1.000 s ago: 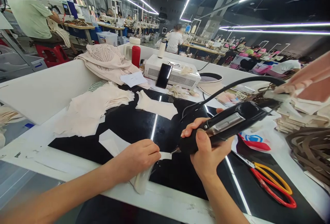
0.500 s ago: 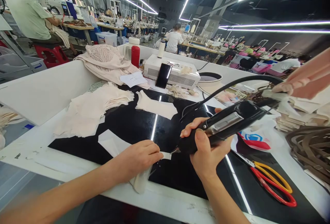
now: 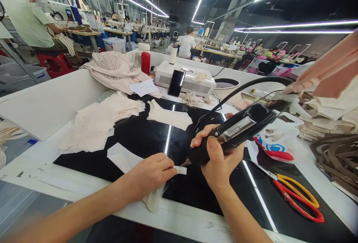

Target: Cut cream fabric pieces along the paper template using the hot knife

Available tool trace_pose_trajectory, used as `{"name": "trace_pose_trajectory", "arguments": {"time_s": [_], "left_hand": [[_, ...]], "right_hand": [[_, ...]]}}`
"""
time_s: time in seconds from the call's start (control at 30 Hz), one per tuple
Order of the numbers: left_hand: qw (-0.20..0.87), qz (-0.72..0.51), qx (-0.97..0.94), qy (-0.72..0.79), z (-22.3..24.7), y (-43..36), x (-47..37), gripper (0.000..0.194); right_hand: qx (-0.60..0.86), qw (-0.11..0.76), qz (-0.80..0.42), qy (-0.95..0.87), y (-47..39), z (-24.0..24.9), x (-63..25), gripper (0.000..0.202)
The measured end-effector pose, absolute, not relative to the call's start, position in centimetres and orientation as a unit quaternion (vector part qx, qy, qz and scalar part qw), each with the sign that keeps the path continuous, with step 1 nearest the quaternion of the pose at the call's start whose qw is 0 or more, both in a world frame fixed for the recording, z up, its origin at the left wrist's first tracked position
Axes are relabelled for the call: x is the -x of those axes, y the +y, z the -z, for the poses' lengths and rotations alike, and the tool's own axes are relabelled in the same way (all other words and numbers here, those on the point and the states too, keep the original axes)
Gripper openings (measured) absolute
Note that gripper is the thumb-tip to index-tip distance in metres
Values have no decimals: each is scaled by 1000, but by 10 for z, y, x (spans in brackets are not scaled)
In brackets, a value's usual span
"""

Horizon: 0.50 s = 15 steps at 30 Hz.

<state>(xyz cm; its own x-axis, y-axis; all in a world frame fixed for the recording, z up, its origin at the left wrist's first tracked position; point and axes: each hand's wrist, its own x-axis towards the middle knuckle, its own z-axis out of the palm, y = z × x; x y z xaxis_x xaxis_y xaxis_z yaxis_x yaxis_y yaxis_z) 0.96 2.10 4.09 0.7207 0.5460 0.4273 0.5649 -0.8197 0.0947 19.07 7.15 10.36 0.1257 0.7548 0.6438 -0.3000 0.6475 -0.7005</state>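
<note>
My left hand [image 3: 153, 172] is closed, pinching a cream fabric strip [image 3: 181, 170] whose short end sticks out to the right of the fingertips. More pale fabric [image 3: 153, 201] hangs from under that hand over the table's front edge. In my right hand [image 3: 220, 161] is a black corded hand tool [image 3: 235, 127], probably an ultrasonic welder, with a silver plate on its side. The tool tilts down to the left, its thin metal tip [image 3: 184, 163] at the strip's upper edge, close to my left fingers. Whether the tip touches the strip I cannot tell. A white sheet [image 3: 121, 155] lies behind my left wrist.
Cream fabric pieces [image 3: 97, 123] are stacked at left, and a single cut piece [image 3: 169, 114] lies ahead. Scissors [image 3: 296, 194] rest at right near a plastic bag [image 3: 276, 138] and brown straps [image 3: 335, 157]. Behind stand a phone [image 3: 176, 82] and a white machine box [image 3: 186, 77].
The tool in my right hand has moved slightly left, its tip shifting from the strip's free end toward my left fingers. My left hand has barely moved.
</note>
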Motion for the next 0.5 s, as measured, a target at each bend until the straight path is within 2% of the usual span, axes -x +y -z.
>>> {"name": "trace_pose_trajectory", "arguments": {"time_s": [0.33,0.5], "left_hand": [[31,235,924,-300,-36,21,-10,24],[19,228,925,-304,-37,21,-11,27]], "right_hand": [[211,706,-368,-567,71,-98,-185,43],[228,723,-349,-551,71,-104,-192,47]]}}
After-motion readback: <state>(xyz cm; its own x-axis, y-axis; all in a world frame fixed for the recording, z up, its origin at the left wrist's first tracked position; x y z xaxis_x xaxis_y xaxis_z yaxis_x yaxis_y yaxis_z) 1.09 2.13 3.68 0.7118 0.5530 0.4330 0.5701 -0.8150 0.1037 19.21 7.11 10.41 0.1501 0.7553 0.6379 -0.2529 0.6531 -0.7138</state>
